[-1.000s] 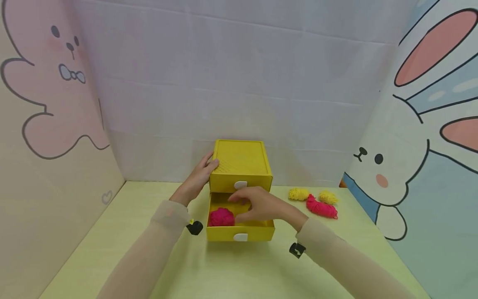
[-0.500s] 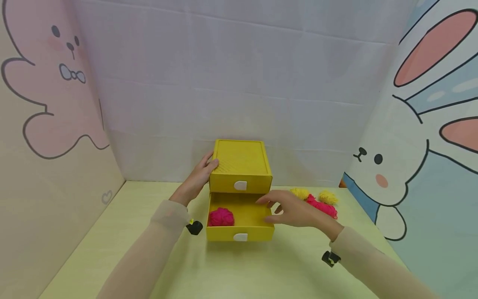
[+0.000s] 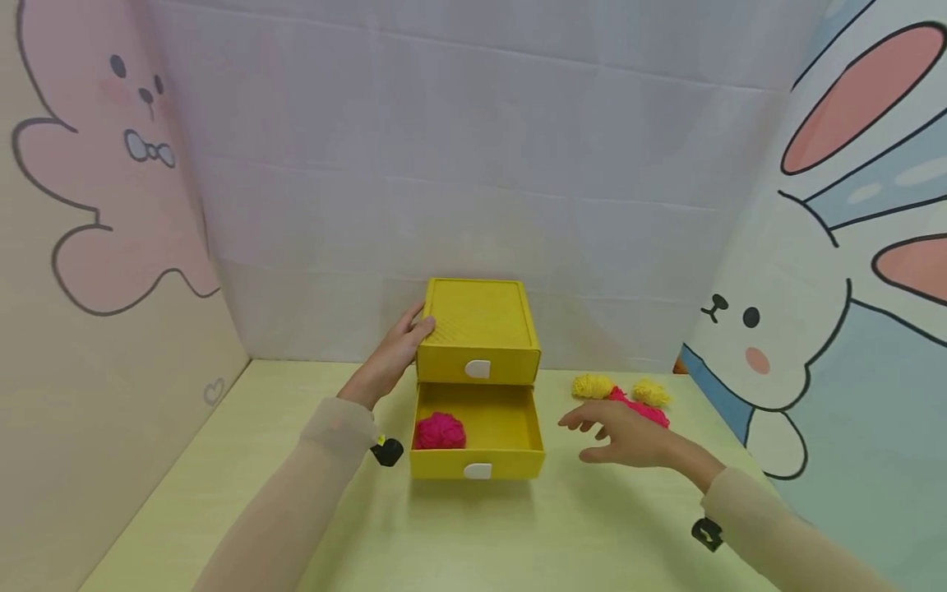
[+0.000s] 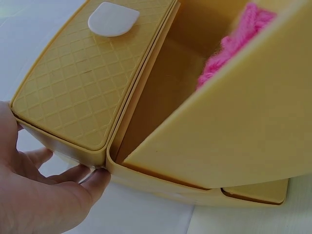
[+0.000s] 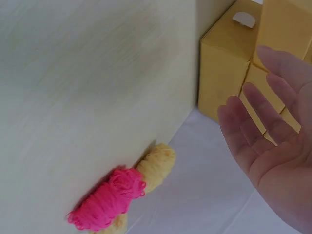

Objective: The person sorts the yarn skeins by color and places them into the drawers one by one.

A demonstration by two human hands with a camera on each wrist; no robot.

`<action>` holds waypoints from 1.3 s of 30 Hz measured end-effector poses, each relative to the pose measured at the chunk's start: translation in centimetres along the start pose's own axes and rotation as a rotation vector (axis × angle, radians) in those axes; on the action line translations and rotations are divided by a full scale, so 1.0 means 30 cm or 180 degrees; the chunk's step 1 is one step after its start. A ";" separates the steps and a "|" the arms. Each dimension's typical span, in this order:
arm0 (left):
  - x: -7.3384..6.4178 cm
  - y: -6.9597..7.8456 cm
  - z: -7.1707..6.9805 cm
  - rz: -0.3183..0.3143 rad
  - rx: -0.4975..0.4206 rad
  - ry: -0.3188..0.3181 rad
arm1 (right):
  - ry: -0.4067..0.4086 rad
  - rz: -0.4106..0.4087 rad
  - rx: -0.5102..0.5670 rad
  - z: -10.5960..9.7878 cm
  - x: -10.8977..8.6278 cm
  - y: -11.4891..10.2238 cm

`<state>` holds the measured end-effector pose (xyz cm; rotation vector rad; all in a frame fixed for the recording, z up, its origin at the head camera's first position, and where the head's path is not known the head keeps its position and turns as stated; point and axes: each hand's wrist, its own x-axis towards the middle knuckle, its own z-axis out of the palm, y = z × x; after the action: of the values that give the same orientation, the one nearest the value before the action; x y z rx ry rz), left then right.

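A yellow two-drawer cabinet stands against the back wall, its lower drawer pulled out. Inside that drawer, on its left side, lies a magenta yarn bundle; pink yarn also shows behind the drawer wall in the left wrist view. My left hand rests against the cabinet's upper left side, thumb over the top edge and spread fingertips touching the side panel. To the right of the drawer, my right hand hovers with loosely bent fingers, holding nothing; its palm shows bare in the right wrist view.
At the back right of the table lie a pink yarn skein and two yellow ones; my right hand partly covers the pink one in the head view. A white sheet hangs behind, with printed side walls left and right.
My right hand has drawn back from inside the lower drawer, out to the right over the table. The magenta yarn stays in the drawer and my left hand keeps its place on the cabinet.
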<state>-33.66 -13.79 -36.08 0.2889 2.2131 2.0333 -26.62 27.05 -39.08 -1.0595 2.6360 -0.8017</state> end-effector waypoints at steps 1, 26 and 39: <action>0.000 0.000 0.001 -0.0004 -0.0003 -0.0004 | -0.0007 0.0030 -0.0032 -0.003 -0.008 0.018; 0.001 0.003 0.007 -0.0011 0.0100 0.0025 | 0.0392 0.0572 -0.0534 -0.120 -0.049 0.353; 0.001 0.002 0.005 -0.0059 0.0124 0.0050 | 0.0465 0.0701 -0.0636 -0.094 -0.012 0.448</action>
<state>-33.66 -13.63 -36.04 0.2563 2.2582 1.9917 -35.23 36.52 -44.10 -0.7579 2.9410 -0.6001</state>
